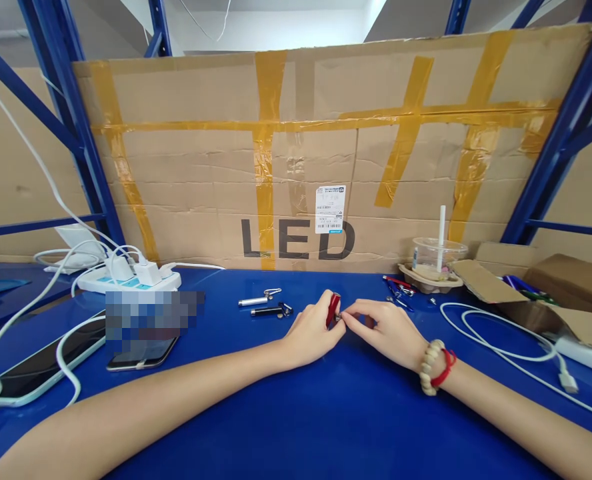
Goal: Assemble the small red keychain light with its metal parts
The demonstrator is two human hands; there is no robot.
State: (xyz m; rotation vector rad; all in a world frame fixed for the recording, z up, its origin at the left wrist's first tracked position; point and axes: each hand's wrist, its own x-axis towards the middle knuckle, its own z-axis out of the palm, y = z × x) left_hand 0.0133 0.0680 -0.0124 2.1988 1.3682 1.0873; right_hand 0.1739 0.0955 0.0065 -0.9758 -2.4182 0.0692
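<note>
From your head view, your left hand (316, 330) was closed around a slim red piece (333, 310), its top standing out above your curled index finger. That hold probably served to steady it, leaving its lower end exposed for the other side. There, your right hand (389, 330) brought thumb and fingertip up to a small metal bit (339, 319); whether they had pinched it or merely touched it, you could not have told from here. Your two hands met almost tip to tip, likely so that each could brace the other.

Just beyond and left of the grip lay a white stick (253, 302) and a black stick (266, 311), side by side, perhaps kept within easy reach. Farther right of the grip, red and blue pieces (399, 290) lay in a loose cluster beside a pulp tray (426, 283).

Your widest room was on the near side of the grip, where the blue tabletop (326, 427) spread between your forearms. Behind the grip, the cardboard wall (216, 167) bounded your reach; well to the left, phones (143, 353) narrowed it, and to the right, a looped white cable (496, 357).
</note>
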